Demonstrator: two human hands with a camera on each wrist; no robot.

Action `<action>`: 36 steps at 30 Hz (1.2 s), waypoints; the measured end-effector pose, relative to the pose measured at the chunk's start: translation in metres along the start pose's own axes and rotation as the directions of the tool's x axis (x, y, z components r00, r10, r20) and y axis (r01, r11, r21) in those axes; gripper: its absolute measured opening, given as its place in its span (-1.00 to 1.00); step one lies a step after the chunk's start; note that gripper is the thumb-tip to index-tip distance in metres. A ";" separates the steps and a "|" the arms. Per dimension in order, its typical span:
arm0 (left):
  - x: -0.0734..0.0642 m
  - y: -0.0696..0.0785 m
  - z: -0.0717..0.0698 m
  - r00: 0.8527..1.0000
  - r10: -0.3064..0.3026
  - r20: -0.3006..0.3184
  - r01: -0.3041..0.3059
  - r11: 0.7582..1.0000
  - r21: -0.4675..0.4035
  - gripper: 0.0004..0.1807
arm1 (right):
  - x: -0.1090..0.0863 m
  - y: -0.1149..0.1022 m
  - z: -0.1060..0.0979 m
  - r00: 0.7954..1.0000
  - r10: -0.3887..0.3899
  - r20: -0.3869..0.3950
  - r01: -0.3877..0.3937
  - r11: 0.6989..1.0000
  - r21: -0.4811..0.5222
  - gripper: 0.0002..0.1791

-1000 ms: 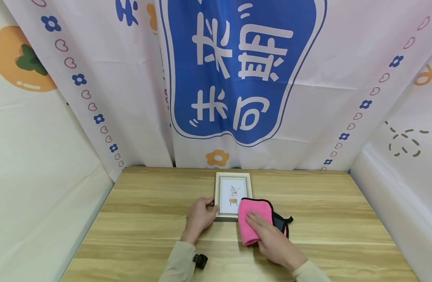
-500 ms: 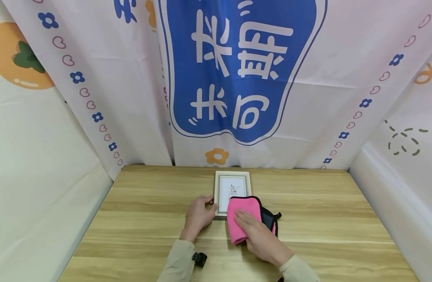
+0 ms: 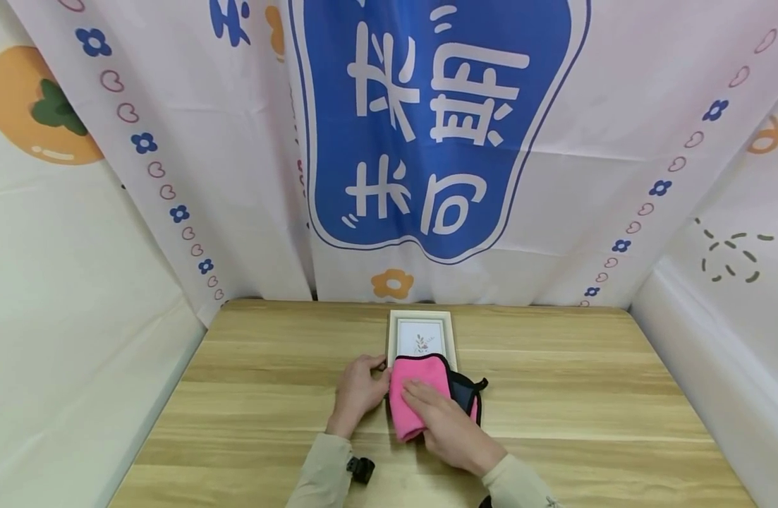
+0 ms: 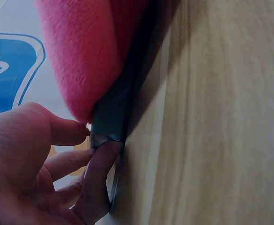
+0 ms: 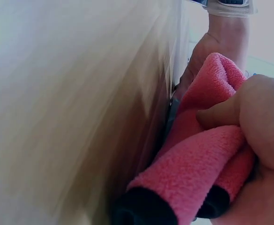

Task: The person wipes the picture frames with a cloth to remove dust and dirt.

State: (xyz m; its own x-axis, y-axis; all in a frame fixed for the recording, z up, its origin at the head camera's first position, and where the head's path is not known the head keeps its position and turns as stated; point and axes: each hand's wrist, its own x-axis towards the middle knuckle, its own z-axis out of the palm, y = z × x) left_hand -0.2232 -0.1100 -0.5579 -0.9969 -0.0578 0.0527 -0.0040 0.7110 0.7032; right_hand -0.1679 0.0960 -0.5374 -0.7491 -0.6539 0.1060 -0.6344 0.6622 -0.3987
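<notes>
A cream picture frame with a plant print lies flat near the table's back edge. At its left side my left hand grips it; in the left wrist view the thumb and fingers pinch the edge near a corner. A folded pink cloth with black trim covers the frame's lower part. My right hand presses the cloth down, fingers extended over it. In the right wrist view, the thumb tucks into a fold of the cloth. Only the upper part of the print shows.
The wood-grain table reaches a printed curtain behind the frame. White panels stand at the left and right sides. A black band sits at the left sleeve.
My right hand has slid left with the pink cloth, from the frame's lower right corner across its lower part. The left hand keeps its place at the frame's left edge.
</notes>
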 end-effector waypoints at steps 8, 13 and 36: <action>0.002 -0.002 0.001 0.999 -0.044 0.014 0.045 0.998 -0.048 -0.59 | 0.006 0.000 -0.006 1.000 0.019 0.007 -0.020 0.977 0.210 -0.32; 0.001 -0.004 0.002 1.000 -0.031 0.005 0.031 0.999 -0.038 -0.60 | 0.002 0.011 -0.025 0.999 0.040 -0.009 -0.031 0.890 0.455 -0.35; -0.001 -0.003 -0.002 0.999 -0.039 0.031 0.041 0.997 -0.066 -0.59 | -0.060 0.070 -0.096 0.942 0.246 -0.227 -0.160 0.927 0.340 -0.15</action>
State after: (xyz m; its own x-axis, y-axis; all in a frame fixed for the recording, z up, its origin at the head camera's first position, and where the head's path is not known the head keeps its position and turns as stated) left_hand -0.2224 -0.1139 -0.5587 -0.9980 -0.0637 0.0039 -0.0392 0.6601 0.7502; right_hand -0.1856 0.2170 -0.4839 -0.9053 -0.3701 0.2086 -0.4033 0.5942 -0.6959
